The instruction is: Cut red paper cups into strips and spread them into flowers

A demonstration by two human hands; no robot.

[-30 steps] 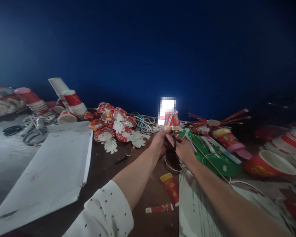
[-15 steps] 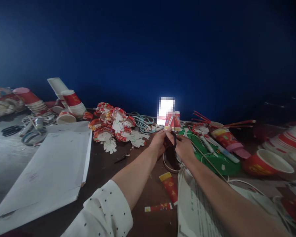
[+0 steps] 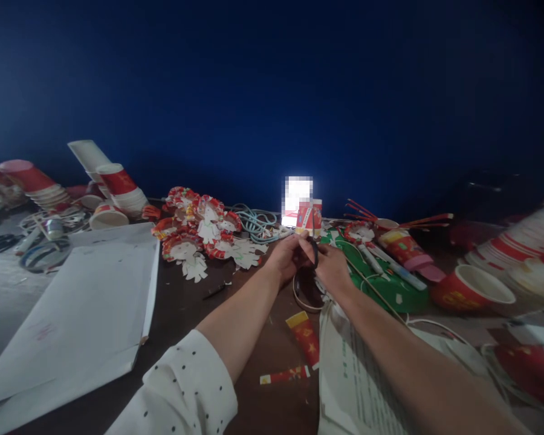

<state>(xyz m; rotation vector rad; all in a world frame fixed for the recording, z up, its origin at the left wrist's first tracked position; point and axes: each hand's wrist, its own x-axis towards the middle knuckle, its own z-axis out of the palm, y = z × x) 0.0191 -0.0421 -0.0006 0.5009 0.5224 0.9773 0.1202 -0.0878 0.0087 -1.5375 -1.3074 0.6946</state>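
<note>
My left hand (image 3: 286,257) is closed on the lower edge of a red printed paper piece (image 3: 309,217), which stands up in front of a bright pixelated screen. Black-handled scissors (image 3: 316,251) are in my right hand (image 3: 330,266), their blades pointing up against the paper. Whether the blades are apart I cannot tell. Both hands meet near the middle of the table, and the fingertips are partly hidden. Below them lie a red and gold paper piece (image 3: 304,338) and a narrow red strip (image 3: 284,375).
Left of my hands is a pile of red-rimmed paper cutouts (image 3: 208,223); farther left lies a white board (image 3: 95,302). A green sheet (image 3: 399,296) with pens and a red paper bowl (image 3: 480,287) are on the right. A printed sheet (image 3: 344,374) lies under my right arm.
The whole view has shifted, so things sit slightly farther left. Both hands keep their hold on the paper and scissors, with little other visible movement.
</note>
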